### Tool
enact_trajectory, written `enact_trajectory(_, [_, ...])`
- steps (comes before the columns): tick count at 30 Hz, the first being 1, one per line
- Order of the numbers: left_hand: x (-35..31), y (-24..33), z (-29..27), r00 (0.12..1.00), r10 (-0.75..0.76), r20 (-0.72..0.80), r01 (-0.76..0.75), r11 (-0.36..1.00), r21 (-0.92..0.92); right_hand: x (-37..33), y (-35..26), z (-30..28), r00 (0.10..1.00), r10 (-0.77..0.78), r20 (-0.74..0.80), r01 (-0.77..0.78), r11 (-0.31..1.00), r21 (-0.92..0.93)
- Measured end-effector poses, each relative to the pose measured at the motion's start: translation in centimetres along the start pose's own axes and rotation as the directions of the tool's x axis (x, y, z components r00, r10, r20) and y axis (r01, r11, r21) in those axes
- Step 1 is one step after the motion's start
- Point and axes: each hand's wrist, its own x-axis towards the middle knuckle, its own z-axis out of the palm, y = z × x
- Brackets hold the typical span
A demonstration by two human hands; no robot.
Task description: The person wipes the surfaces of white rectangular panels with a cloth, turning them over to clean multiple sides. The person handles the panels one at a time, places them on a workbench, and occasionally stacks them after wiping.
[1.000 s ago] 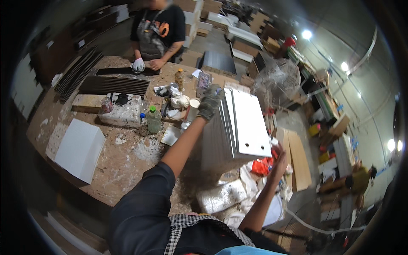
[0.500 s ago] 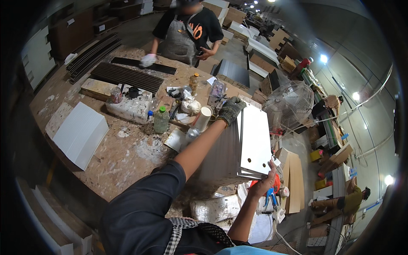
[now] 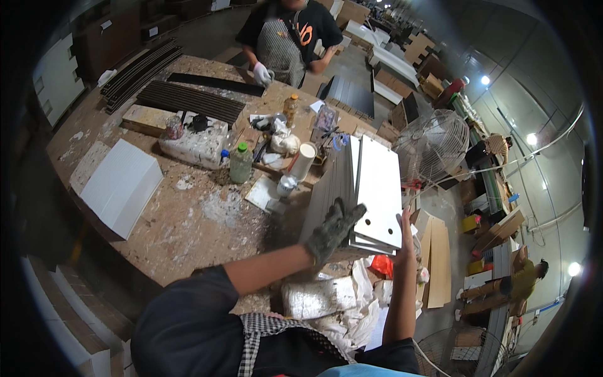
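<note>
A tall stack of white-faced panels (image 3: 379, 188) stands at the table's right side. Two dark round holes show near the front end of its top panel, and the upper panels sit slightly out of line at that end. My left hand (image 3: 333, 232), in a dark knit glove, lies against the stack's near left corner with its fingers stretched out over the top panel's edge. Bare and upright, my right hand (image 3: 407, 237) rests along the near right edge, fingers extended; part of its palm side is hidden.
A green-capped bottle (image 3: 240, 164), a white cup (image 3: 304, 160) and a small can (image 3: 287, 185) stand left of the stack. Crumpled white wrapping (image 3: 358, 301) lies in front. Across the table (image 3: 182, 220), a co-worker (image 3: 289, 44) stands by dark strips (image 3: 191, 108). A large fan (image 3: 433, 147) stands right.
My left hand has come back from the stack's far end to its near left corner. My right hand has shifted up along the right edge. The co-worker's gloved hand has moved right.
</note>
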Motion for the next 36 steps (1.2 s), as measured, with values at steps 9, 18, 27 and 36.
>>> enact_trajectory(9, [2.6,6.1,-3.5,0.761,-0.504,0.409,0.625,0.398,-0.672,-2.1,-0.3,2.1,0.996,-0.055,-0.070,0.054,0.998,-0.020])
enact_trajectory(18, [2.3,8.6,-6.4,0.751,-0.476,0.459,0.629,0.302,-0.716,-3.0,0.2,4.0,0.995,-0.104,0.011,0.104,0.994,0.015])
enact_trajectory(27, [-1.7,3.7,-8.5,0.840,-0.308,0.447,0.541,0.544,-0.642,-6.9,3.3,8.1,0.995,-0.079,-0.055,0.082,0.996,0.044])
enact_trajectory(36, [-2.1,1.7,-6.3,0.811,-0.496,0.310,0.506,0.328,-0.798,-6.8,5.1,5.4,0.971,-0.214,0.104,0.231,0.955,-0.186])
